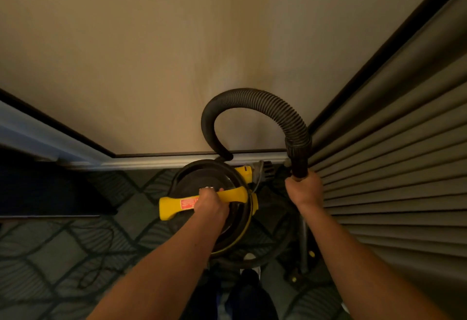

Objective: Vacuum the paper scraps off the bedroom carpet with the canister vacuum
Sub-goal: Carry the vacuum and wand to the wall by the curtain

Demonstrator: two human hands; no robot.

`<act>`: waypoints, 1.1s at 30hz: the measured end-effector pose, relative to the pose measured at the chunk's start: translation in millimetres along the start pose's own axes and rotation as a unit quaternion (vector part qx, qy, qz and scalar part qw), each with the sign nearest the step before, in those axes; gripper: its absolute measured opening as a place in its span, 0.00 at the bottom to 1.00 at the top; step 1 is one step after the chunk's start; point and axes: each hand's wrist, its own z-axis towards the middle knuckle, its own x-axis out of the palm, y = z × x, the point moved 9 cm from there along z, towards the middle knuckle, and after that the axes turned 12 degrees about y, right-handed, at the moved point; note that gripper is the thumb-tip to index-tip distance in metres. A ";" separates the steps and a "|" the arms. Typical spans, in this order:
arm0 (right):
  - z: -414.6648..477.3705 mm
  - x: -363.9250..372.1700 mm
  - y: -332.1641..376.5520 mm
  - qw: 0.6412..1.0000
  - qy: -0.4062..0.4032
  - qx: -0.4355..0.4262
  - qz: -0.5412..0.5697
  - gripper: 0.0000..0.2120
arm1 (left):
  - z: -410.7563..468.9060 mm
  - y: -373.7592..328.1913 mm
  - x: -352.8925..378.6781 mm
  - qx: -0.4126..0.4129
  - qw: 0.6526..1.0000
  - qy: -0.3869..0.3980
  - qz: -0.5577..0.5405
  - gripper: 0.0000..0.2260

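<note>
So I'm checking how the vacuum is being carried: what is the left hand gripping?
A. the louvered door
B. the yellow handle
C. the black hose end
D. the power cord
B: the left hand is closed around the yellow handle on top of the vacuum.

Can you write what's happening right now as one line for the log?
stage: picking up vacuum | left hand: gripping yellow handle of canister vacuum | right hand: gripping hose end | paper scraps: none visible
</note>
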 end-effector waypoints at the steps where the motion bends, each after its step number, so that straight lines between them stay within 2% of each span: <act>1: 1.0 1.8 1.0 1.000 0.005 0.001 0.002 0.04 | 6.0 11.2 -2.1 -0.026 0.998 -0.018 -0.045 0.21; 3: 2.3 5.0 3.8 1.000 0.015 -0.008 0.008 0.06 | 14.3 25.4 -0.8 -0.053 0.998 -0.034 -0.019 0.20; 8: 11.0 4.5 0.6 0.999 0.027 -0.026 0.020 0.10 | 16.1 50.0 31.6 -0.047 0.998 0.003 -0.035 0.14; 14: 35.2 -6.6 -15.8 0.998 0.032 -0.031 0.033 0.13 | 39.2 91.0 54.7 -0.061 0.996 0.020 -0.056 0.15; 17: 44.0 -11.1 -22.6 0.997 0.033 -0.048 0.041 0.14 | 58.2 108.3 67.7 -0.034 0.987 0.043 -0.150 0.18; 19: 53.2 -9.4 -24.9 0.997 0.039 -0.063 0.035 0.13 | 61.8 108.4 70.7 -0.002 0.989 0.028 -0.145 0.21; 20: 57.4 -7.3 -23.7 0.996 0.043 -0.069 0.032 0.12 | 62.6 109.9 70.9 0.003 0.971 0.015 -0.239 0.23; 21: 60.7 -4.9 -22.3 0.996 0.046 -0.075 0.028 0.12 | 68.8 116.5 76.6 -0.014 0.923 -0.001 -0.385 0.25; 22: 63.3 -3.3 -21.1 0.995 0.048 -0.083 0.025 0.11 | 69.1 116.0 80.5 -0.018 0.917 -0.003 -0.399 0.26; 23: 64.7 -1.9 -21.1 0.995 0.052 -0.088 0.021 0.11 | 69.8 104.7 76.9 -0.003 0.975 0.015 -0.220 0.25; 24: 65.0 -1.3 -21.8 0.994 0.057 -0.090 0.016 0.10 | 57.1 91.3 76.9 0.013 1.000 0.014 -0.018 0.24; 25: 65.0 -1.6 -22.1 0.994 0.060 -0.092 0.011 0.10 | 57.4 92.1 84.6 0.012 0.995 0.066 0.076 0.25; 27: 61.9 -1.6 -22.2 0.992 0.076 -0.098 0.003 0.10 | 47.3 101.7 81.9 -0.058 0.990 0.100 0.078 0.26; 28: 59.9 -1.9 -21.9 0.991 0.088 -0.103 0.001 0.11 | 43.3 100.9 80.9 -0.066 0.988 0.117 0.071 0.24; 31: 50.4 -2.4 -19.9 0.984 0.129 -0.123 -0.008 0.11 | 28.2 92.3 74.4 -0.074 0.962 0.149 0.218 0.23; 33: 41.0 -0.8 -19.7 0.978 0.163 -0.131 -0.014 0.11 | 14.7 90.6 72.5 -0.077 0.929 0.165 0.323 0.22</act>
